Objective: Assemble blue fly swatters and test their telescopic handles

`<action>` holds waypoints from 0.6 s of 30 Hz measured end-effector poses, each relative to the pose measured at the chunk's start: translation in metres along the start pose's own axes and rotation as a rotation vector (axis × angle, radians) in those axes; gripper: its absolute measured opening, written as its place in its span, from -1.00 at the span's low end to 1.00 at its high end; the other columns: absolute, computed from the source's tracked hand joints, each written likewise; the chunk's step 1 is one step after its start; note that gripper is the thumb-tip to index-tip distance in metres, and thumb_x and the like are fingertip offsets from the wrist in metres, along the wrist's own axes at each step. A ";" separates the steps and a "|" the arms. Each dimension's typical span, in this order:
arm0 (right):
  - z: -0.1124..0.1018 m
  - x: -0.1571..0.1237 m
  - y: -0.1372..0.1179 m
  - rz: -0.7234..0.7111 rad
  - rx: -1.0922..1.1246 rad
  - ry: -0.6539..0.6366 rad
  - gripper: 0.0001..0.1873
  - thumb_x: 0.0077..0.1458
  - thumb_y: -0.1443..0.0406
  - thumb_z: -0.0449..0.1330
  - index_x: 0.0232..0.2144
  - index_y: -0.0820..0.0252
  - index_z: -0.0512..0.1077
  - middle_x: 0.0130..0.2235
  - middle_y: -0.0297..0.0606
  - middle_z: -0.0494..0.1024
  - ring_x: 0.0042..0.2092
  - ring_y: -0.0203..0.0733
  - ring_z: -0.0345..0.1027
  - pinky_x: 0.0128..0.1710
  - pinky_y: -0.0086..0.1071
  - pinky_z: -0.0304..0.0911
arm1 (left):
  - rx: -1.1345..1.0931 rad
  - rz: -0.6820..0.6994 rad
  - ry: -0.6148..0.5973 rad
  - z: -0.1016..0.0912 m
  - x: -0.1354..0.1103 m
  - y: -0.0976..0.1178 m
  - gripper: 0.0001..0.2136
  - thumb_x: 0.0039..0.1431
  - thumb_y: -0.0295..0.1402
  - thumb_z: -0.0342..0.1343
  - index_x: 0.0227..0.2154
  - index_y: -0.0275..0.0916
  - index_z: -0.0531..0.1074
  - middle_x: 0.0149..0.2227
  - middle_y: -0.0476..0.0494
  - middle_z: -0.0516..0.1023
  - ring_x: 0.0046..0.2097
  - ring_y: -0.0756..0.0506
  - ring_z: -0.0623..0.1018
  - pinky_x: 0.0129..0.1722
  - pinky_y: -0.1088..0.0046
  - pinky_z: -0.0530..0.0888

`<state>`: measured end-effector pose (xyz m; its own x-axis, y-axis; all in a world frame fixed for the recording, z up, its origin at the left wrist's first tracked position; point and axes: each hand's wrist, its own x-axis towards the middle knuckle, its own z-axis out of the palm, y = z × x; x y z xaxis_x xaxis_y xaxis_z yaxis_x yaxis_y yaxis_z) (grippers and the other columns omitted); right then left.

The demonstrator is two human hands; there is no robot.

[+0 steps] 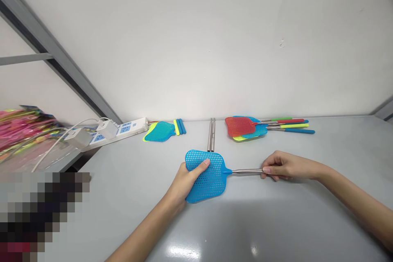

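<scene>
A blue fly swatter [211, 184] is held level just over the table by both hands. My left hand [187, 178] grips its perforated head, thumb on top and fingers hidden underneath. My right hand [278, 166] pinches the metal rod [247, 171] near its right end; no coloured grip shows on that rod. Behind the head lie two loose metal rods [211, 135], side by side. To their left are a blue swatter head [160, 132] over a yellow one, and several short blue and yellow grips [179, 127].
Several swatters with coloured grips are stacked at the back right, a red swatter head [241, 127] on top. A white power strip [133, 128] with plugged-in chargers and cables is at the back left. Bright plastic-wrapped items [27, 135] lie at far left. A wall [208, 49] rises behind the table.
</scene>
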<state>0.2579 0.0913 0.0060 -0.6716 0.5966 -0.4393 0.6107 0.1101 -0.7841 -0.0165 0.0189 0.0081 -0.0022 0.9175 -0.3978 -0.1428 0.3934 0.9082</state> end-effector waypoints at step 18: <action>0.005 0.007 0.003 -0.084 0.176 -0.061 -0.67 -0.02 0.13 0.06 -0.41 0.29 0.45 -0.63 -0.39 0.17 -0.63 -0.46 -0.08 -0.70 -0.50 -0.20 | -0.088 0.056 -0.011 0.000 0.011 -0.002 -0.59 -0.02 -0.04 -0.06 -0.42 -0.34 0.42 -0.41 -0.20 0.53 -0.40 -0.10 0.50 -0.34 0.36 0.42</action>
<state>0.2528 0.0921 -0.0014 -0.7445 0.5417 -0.3902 0.4719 0.0136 -0.8815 -0.0163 0.0284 0.0021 -0.0019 0.9385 -0.3452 -0.2294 0.3356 0.9137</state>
